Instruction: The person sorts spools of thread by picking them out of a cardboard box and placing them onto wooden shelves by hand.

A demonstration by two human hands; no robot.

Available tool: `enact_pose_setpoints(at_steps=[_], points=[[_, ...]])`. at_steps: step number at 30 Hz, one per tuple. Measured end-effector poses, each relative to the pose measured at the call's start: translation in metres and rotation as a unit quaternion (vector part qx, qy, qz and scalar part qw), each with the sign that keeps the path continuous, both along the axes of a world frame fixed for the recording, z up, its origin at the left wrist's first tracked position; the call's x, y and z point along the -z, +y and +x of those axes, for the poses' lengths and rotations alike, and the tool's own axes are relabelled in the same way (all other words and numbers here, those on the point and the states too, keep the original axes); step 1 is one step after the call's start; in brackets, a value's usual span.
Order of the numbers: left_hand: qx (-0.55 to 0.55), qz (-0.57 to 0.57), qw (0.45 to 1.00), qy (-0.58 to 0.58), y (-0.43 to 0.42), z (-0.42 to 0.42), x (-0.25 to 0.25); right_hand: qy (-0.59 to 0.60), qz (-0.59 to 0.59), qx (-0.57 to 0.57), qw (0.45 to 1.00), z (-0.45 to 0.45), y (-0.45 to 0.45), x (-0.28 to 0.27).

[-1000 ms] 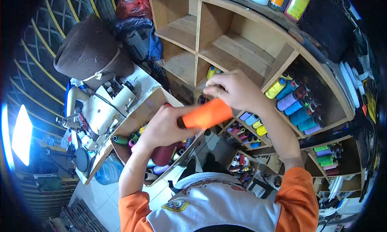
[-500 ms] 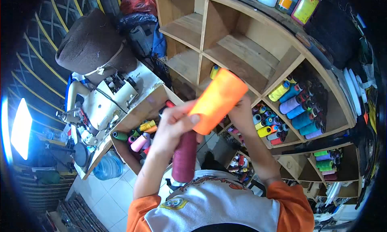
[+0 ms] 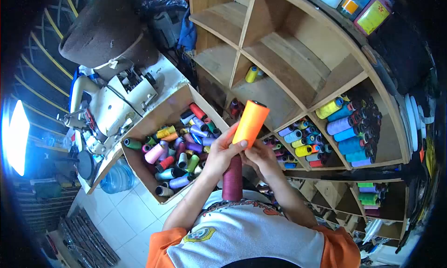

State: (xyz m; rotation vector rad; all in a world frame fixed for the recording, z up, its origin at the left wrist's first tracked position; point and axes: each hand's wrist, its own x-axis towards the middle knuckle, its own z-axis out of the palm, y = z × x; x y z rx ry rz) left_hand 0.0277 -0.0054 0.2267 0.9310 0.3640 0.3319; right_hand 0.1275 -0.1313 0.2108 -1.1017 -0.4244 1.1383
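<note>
My left hand is closed around the lower part of a bright orange thread spool, its thumb lying across the front. The spool stands tilted, its dark core end facing up. Below it hangs a maroon thread spool, its upper end hidden behind my left fingers. My right hand is beside the orange spool's lower end, fingers curled in close to my left hand. What the right fingers hold, if anything, is hidden.
At left, an open box holds many mixed thread spools beside a white sewing machine. A wooden cubby shelf carries rows of spools at right and a lone yellow spool. A blue water jug is on the floor.
The orange spool has come lower and stands more upright. My right hand has moved down and left towards my left hand. The view has shifted, showing more of the spool box.
</note>
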Motion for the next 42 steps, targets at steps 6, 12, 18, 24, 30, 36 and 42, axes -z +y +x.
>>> enact_pose_setpoints(at_steps=[6, 12, 18, 24, 30, 36, 42], points=[[-0.032, 0.049, 0.998, 0.04, 0.01, -0.005, 0.035, 0.107, 0.02, 0.133, 0.985, -0.005, -0.003, 0.039], [-0.12, -0.04, 0.988, 0.091, 0.044, -0.031, 0.044, -0.172, -0.154, 0.267, 0.936, 0.08, 0.012, 0.067], [-0.229, -0.077, 0.958, 0.154, 0.071, -0.035, 0.059, -0.438, -0.243, 0.229, 0.835, 0.187, 0.067, 0.137], [-0.353, -0.134, 0.912, 0.163, 0.07, -0.027, 0.087, -0.64, -0.312, 0.093, 0.695, 0.249, 0.174, 0.149], [-0.437, -0.185, 0.861, 0.184, 0.05, -0.009, 0.098, -0.653, -0.348, 0.018, 0.672, 0.307, 0.244, 0.191], [-0.452, -0.187, 0.856, 0.169, 0.047, 0.015, 0.103, -0.718, -0.278, 0.023, 0.637, 0.327, 0.248, 0.225], [-0.488, -0.2, 0.839, 0.135, 0.058, 0.035, 0.105, -0.624, -0.242, 0.02, 0.743, 0.277, 0.227, 0.167]])
